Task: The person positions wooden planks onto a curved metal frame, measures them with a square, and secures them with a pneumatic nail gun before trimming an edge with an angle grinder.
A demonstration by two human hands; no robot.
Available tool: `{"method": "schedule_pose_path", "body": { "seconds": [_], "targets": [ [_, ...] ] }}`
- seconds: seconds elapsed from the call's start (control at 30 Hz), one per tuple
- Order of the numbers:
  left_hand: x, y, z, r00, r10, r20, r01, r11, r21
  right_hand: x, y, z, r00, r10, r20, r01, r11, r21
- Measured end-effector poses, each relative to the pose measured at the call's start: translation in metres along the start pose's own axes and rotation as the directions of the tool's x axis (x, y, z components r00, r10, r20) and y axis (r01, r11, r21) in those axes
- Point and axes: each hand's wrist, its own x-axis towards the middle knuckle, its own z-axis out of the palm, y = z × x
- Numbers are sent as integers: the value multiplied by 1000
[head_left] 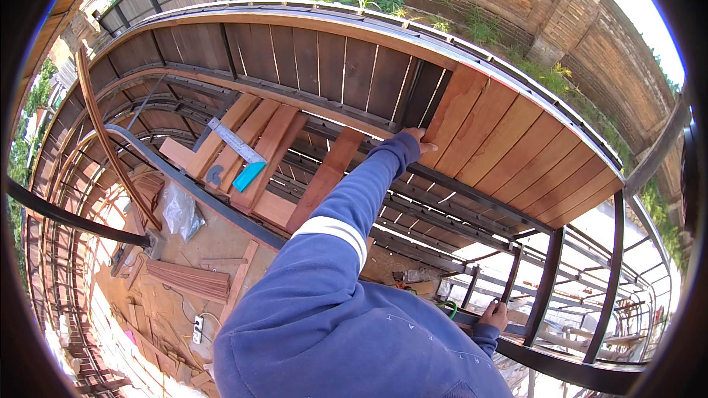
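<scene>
My left hand reaches forward, its fingers closed on the lower left corner of a reddish wooden slat. That slat is the leftmost of several lying side by side on the dark metal frame. Low on the right, my right hand grips a thin dark metal bar of the frame. Left of my left arm, a loose red-brown board lies across the rails. Beside it, a try square with a turquoise handle rests on several lighter boards.
A curved wooden strip stands at the left. Below it are a clear plastic bag, stacked slats and a white power strip on the floor. Dark upright posts rise at the right. A brick wall runs behind.
</scene>
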Motion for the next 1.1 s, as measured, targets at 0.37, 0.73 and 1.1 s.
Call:
{"method": "schedule_pose_path", "body": {
  "seconds": [0.37, 0.73, 1.1],
  "targets": [
    [3, 0, 4, 1000, 11, -11, -10, 1000, 22, -1, 3, 2, 1000, -1, -14, 0, 999, -32],
    [1, 9, -1, 1000, 14, -13, -12, 990, 141, 1, 7, 4, 999, -18, -42, 18, 1000, 6],
    [0, 7, -4, 999, 28, -35, -20, 982, 190, 1, 4, 4, 999, 36, -12, -36, 999, 11]
  ]
}}
